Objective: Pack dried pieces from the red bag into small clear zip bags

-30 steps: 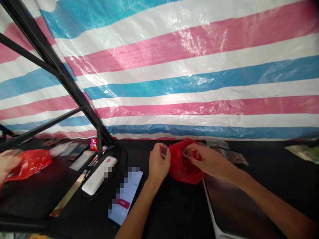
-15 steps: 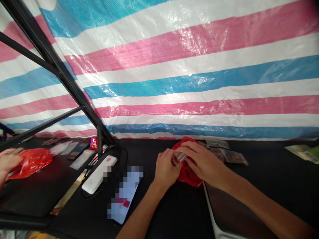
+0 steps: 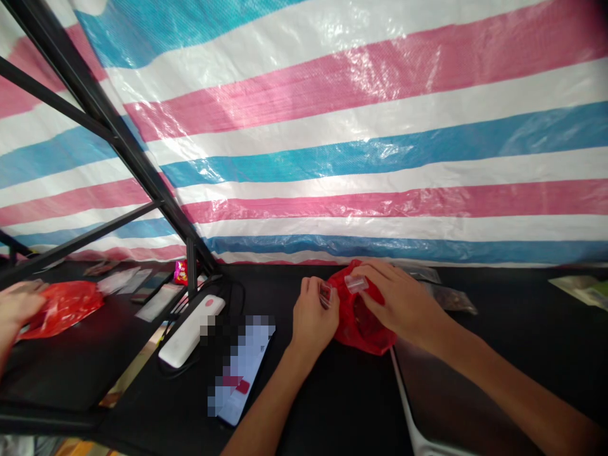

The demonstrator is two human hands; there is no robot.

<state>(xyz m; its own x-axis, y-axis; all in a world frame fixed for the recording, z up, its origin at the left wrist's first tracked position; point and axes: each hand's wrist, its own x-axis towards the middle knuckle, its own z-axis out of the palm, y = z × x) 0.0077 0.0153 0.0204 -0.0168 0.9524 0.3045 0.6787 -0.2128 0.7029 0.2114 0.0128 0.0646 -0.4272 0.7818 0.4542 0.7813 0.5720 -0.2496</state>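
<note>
Head view: the left hand [image 3: 313,323] is curled round a small, glossy clear cup [image 3: 325,295]; the right hand [image 3: 399,301] pinches a stubby clear tube [image 3: 356,283] between thumb and fingers. Between the hands, below the tube, sits the thin, crinkled red bag [image 3: 358,332]. Left of the left hand, the phone [image 3: 254,367] shows a pixelated screen, its writing unreadable; farther left are a smooth, round-cornered white bar [image 3: 185,339] and a shiny pink wrapper [image 3: 180,272], lettering too small to read.

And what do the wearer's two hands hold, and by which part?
The left hand holds a small clear container by its sides; the right hand holds a clear plastic piece near its right end.
</note>
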